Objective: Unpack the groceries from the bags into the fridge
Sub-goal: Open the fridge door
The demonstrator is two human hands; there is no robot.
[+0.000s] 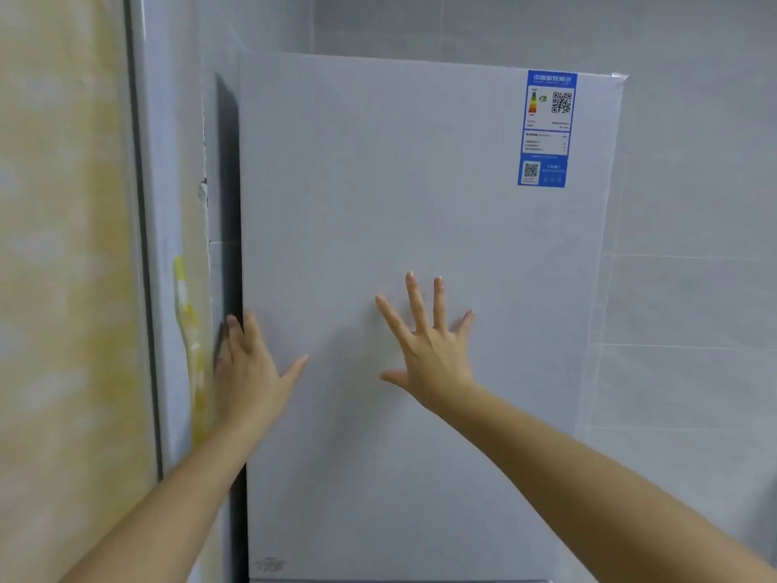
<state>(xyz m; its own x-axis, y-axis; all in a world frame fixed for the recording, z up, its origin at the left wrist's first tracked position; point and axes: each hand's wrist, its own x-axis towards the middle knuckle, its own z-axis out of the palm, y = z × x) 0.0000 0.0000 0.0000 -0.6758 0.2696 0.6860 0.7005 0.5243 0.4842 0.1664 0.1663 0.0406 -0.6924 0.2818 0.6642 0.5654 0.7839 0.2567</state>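
At nine o'clock hangs a yellow patterned curtain (63,246), then a pale frame (164,204) and a dark gap (229,204) beside the fridge door (378,183), which is closed. At eight o'clock the left hand (248,368) lies on the door's left edge, fingers together, the outer ones over the gap; whether they hook behind it I cannot tell. At centre the right hand (429,351) presses flat, fingers spread apart. An energy label (546,128) sits at one o'clock, tiled wall (693,204) at three. No bags or groceries show. Opening the door is probably the step in hand; next calls for a pull on that left edge, with little room on the curtain side.
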